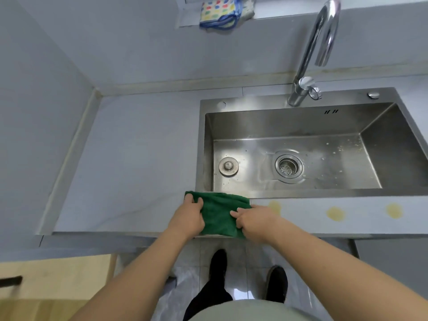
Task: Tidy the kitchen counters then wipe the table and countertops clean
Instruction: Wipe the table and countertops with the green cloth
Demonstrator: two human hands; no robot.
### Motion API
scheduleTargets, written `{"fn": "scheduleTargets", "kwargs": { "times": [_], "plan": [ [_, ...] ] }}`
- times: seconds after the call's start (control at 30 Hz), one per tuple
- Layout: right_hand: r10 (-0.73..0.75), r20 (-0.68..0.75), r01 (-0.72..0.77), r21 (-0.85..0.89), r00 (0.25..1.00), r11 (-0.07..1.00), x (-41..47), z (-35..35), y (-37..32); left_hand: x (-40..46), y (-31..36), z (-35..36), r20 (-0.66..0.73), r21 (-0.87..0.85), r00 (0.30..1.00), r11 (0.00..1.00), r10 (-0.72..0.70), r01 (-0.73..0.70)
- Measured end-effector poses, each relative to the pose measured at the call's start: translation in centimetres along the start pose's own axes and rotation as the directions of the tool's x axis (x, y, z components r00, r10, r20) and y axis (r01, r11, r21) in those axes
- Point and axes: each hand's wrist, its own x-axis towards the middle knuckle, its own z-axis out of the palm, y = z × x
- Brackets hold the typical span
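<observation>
Grey countertop (129, 163) surrounds the steel sink (301, 193), which serves as the landmark. A green cloth (220, 214) lies on the counter strip just in front of the sink's front-left corner, its top edge touching the sink rim. The step in hand appears to be wiping preparation: the cloth is being folded or bunched. The left hand (188, 216) grips the cloth's left edge, fingers curled over it; the right hand (252, 220) pinches its right side. Both forearms reach forward, converging on the cloth. Three yellow stains (335, 213) sit on the strip in front of the sink (right of the cloth). The next move likely calls for flat pressure and a rightward sweep across them.
</observation>
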Motion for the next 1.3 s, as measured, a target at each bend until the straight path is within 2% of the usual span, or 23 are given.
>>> {"fn": "scheduleTargets", "kwargs": {
  "times": [0.1,0.17,0.2,0.27,0.33,0.4,0.43,0.6,0.73,1.03,1.3],
  "plan": [
    [0.155,0.037,-0.153,-0.048,0.987,0.987,-1.4,-1.1,2.3,0.2,3.1,1.2,0.026,-0.083,0.999,0.996,0.044,-0.041],
    [0.2,0.066,-0.199,-0.016,0.978,0.98,-2.0,-2.3,2.0,0.6,4.0,1.4,0.052,-0.089,0.997,0.994,0.061,-0.057],
    [0.201,0.039,-0.202,0.009,0.979,0.979,-2.0,-2.7,1.7,0.9,3.9,1.3,0.062,-0.075,0.995,0.995,0.078,-0.073],
    [0.156,-0.122,-0.148,0.075,0.98,0.986,-1.5,-2.3,0.7,0.9,3.0,0.7,0.074,-0.025,0.992,0.994,0.106,-0.105],
    [0.143,-0.215,-0.117,0.128,0.966,0.985,-0.6,-1.1,-0.1,0.7,1.5,0.6,-0.022,0.172,0.979,0.965,0.203,-0.196],
    [0.147,-0.166,-0.134,0.089,0.975,0.987,0.2,0.2,-0.6,0.3,0.4,1.0,-0.077,0.391,0.947,0.883,0.311,-0.258],
    [0.16,-0.144,-0.15,0.08,0.976,0.985,0.3,0.8,-0.6,0.1,-0.1,1.5,-0.088,0.445,0.933,0.852,0.349,-0.277],
    [0.145,-0.206,-0.121,0.126,0.968,0.985,0.7,2.6,0.7,0.6,-0.7,2.8,-0.126,0.465,0.894,0.822,0.43,-0.33],
    [0.101,-0.205,-0.069,0.159,0.974,0.985,-0.2,4.0,2.6,0.5,2.1,3.4,-0.087,0.477,0.929,0.834,0.36,-0.278],
    [0.195,-0.159,-0.178,0.114,0.968,0.977,-5.3,5.6,8.2,1.6,10.6,5.1,-0.041,0.438,0.906,0.823,0.422,-0.363],
    [0.247,-0.146,-0.245,0.037,0.958,0.969,-3.3,3.7,4.5,1.5,7.1,4.0,-0.034,0.449,0.895,0.807,0.445,-0.384]
  ]
}}
